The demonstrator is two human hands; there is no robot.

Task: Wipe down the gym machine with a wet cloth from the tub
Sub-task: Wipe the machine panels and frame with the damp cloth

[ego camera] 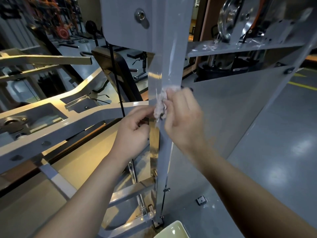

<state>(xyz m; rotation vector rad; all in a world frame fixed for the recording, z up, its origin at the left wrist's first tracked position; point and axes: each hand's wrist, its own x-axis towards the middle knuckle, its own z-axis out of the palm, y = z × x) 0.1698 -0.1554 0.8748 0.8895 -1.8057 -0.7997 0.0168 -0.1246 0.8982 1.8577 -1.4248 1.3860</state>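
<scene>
Glossy grey floor (274, 134) with yellow lines (301, 85), dim weight benches (135, 54) behind.

The left hand (135, 129) and the right hand (182, 122) are bare. Both forearms (96, 182) are uncovered as far as the picture's edge. The nails (191, 89) of the right hand, just right of the grey post (171, 66), carry dark polish. The left hand's nails are too blurred to tell.

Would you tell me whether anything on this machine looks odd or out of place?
White streaks smear the grey post above the cloth and the crossbar to its right, like leftover residue. A small black block lies loose on the floor, amid white specks.
</scene>
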